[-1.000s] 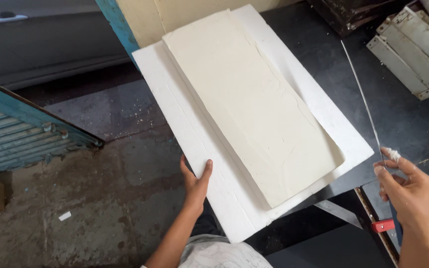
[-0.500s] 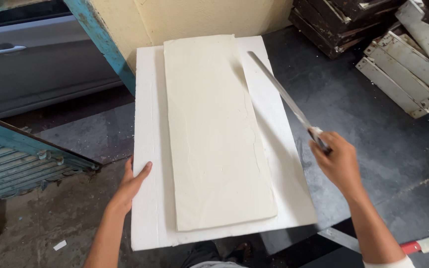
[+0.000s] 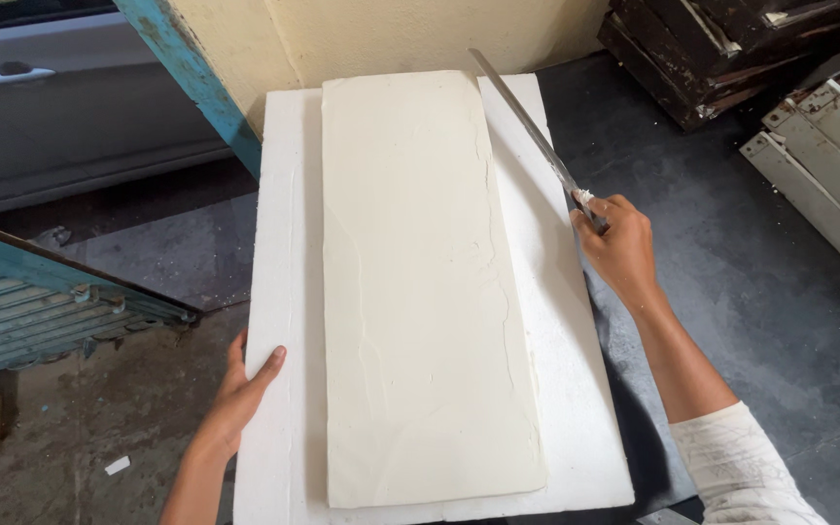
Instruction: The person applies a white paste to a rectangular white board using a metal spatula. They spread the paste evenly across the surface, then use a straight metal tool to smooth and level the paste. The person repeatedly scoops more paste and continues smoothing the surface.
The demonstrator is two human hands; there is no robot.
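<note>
- Our left hand (image 3: 245, 384) grips the left edge of the white board (image 3: 556, 389), thumb on top.
- A cream slab (image 3: 420, 292) lies flat on the board, lengthwise.
- Our right hand (image 3: 619, 248) clasps a long metal blade (image 3: 527, 126), which slants over the board's far right corner.

A single camera, worn on the person's head, looked steeply down and slightly forward from close above, so that the white foam board (image 3: 576, 389) with the cream slab (image 3: 420, 292) on it filled the middle of the frame lengthwise. The left hand (image 3: 245, 394) entered from the bottom edge and the right hand (image 3: 614, 243) from the lower right, both near the lens. At the margins the view took in the dark floor (image 3: 751, 292) on the right, stacked wooden frames (image 3: 731, 49) at top right, and a blue shutter (image 3: 51, 301) at left.
</note>
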